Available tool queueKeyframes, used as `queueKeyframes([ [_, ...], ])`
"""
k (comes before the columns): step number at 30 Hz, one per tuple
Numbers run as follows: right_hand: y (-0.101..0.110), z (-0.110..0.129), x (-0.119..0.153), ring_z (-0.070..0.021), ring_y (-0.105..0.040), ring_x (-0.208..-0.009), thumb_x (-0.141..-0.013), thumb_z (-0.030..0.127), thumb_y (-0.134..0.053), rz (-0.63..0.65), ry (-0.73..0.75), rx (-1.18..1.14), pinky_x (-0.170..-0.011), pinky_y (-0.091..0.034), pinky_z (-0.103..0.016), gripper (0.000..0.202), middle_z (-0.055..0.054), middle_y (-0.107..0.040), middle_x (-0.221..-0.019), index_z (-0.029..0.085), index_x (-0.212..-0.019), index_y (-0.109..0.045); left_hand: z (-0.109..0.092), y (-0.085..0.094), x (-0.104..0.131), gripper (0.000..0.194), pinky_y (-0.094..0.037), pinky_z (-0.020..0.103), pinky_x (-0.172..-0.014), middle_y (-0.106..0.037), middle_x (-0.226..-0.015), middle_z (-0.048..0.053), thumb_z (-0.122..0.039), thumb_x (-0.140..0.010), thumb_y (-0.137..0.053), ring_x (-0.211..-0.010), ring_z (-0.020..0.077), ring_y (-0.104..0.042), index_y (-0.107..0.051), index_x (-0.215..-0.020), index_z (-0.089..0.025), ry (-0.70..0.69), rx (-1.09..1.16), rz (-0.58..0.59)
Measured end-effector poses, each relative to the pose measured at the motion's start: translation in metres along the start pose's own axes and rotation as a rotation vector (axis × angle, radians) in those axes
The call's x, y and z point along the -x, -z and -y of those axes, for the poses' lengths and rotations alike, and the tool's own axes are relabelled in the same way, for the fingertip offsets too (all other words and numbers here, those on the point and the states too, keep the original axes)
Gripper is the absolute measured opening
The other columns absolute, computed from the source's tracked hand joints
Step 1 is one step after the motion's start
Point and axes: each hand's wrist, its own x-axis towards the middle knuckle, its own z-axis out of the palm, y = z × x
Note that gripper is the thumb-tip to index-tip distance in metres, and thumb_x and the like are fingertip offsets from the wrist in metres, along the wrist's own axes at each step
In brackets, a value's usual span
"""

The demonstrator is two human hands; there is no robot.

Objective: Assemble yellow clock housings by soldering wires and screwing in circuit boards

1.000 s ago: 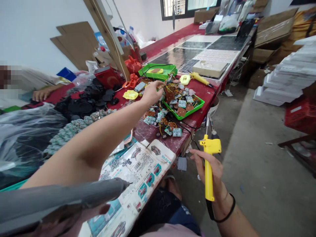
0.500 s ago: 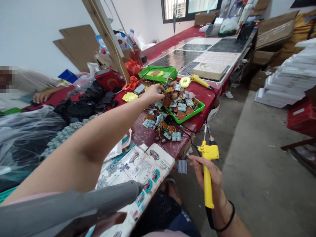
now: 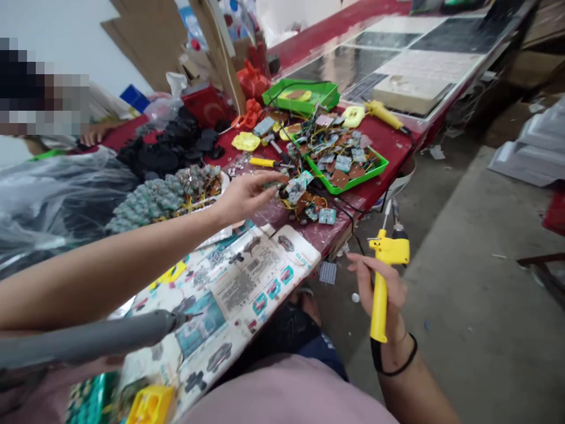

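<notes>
Here the right hand (image 3: 382, 288) wraps its fingers around a yellow soldering iron (image 3: 383, 277), held beside the table edge with its long axis nearly upright, metal tips pointing up. The left hand (image 3: 245, 197), fingers loosely spread and gripping nothing, reaches over a cluster of small circuit boards (image 3: 296, 187) on the red table (image 3: 388, 141). A printed sheet (image 3: 233, 288) lies nearby, its lettering unreadable; grey concrete floor (image 3: 477, 318) lies to the right.

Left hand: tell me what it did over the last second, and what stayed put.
The left hand drew back from the heaped green tray toward the person. It now reaches, fingers spread, at the loose circuit boards on the red table; whether it took one is unclear. The right hand kept its grip on the yellow soldering iron, off the table edge. The camera tilted down.
</notes>
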Motion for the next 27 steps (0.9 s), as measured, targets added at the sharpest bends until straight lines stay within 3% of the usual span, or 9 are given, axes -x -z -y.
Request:
queueKeyframes([
  [3, 0.0, 0.004, 0.001, -0.0109, -0.076, -0.069, -0.087, 0.006, -0.068, 0.023, -0.004, -0.012, -0.071, -0.063, -0.021, 0.028, -0.005, -0.08, -0.094, 0.017, -0.111, -0.06, -0.002, 0.0, 0.021, 0.032, -0.056, 0.035, -0.098, -0.076, -0.111, 0.007, -0.035, -0.084, -0.065, -0.104, 0.0205, -0.07, -0.074, -0.109, -0.017, 0.138, 0.247, -0.174],
  [6, 0.0, 0.008, 0.002, -0.0112, -0.076, -0.071, -0.086, 0.005, -0.069, 0.035, 0.001, -0.024, -0.072, -0.063, -0.021, 0.029, -0.004, -0.08, -0.095, 0.018, -0.11, -0.06, -0.007, 0.003, 0.037, 0.036, -0.06, 0.037, -0.09, -0.075, -0.104, 0.005, -0.03, -0.078, -0.074, -0.094, 0.0201, -0.073, -0.07, -0.112, -0.02, 0.244, 0.498, -0.234],
  [10, -0.001, 0.015, 0.004, -0.0121, -0.077, -0.072, -0.085, 0.006, -0.07, 0.041, 0.018, -0.067, -0.071, -0.063, -0.022, 0.031, -0.003, -0.08, -0.096, 0.019, -0.112, -0.06, -0.016, 0.008, 0.051, 0.044, -0.063, 0.037, -0.077, -0.074, -0.102, 0.007, -0.019, -0.078, -0.071, -0.088, 0.0218, -0.076, -0.064, -0.121, -0.019, 0.456, 0.656, -0.115],
  [15, -0.012, 0.031, -0.003, -0.0154, -0.078, -0.081, -0.086, 0.012, -0.072, 0.079, 0.103, -0.098, -0.078, -0.065, -0.024, 0.035, -0.004, -0.08, -0.099, 0.023, -0.116, -0.058, -0.024, 0.004, 0.069, 0.042, -0.061, 0.036, -0.071, -0.075, -0.111, 0.012, -0.01, -0.085, -0.059, -0.096, 0.0249, -0.076, -0.063, -0.126, -0.02, 0.676, 0.541, 0.143],
  [22, -0.066, 0.062, -0.017, -0.0212, -0.071, -0.117, -0.087, 0.024, -0.074, 0.209, 0.15, -0.294, -0.098, -0.062, -0.033, 0.045, -0.011, -0.072, -0.125, 0.024, -0.124, -0.049, -0.031, -0.008, 0.096, 0.043, -0.061, 0.037, -0.072, -0.077, -0.102, 0.011, -0.015, -0.086, -0.055, -0.092, 0.0237, -0.077, -0.063, -0.127, -0.021, 0.651, 0.59, 0.265],
  [27, -0.086, 0.075, -0.011, -0.0131, -0.077, -0.088, -0.091, 0.023, -0.069, 0.238, 0.01, -0.407, -0.079, -0.064, -0.022, 0.033, -0.003, -0.075, -0.105, 0.024, -0.118, -0.05, -0.034, -0.003, 0.106, 0.042, -0.058, 0.04, -0.067, -0.075, -0.084, 0.006, -0.029, -0.087, -0.061, -0.061, 0.0177, -0.069, -0.064, -0.129, -0.024, 0.635, 0.412, 0.338],
])
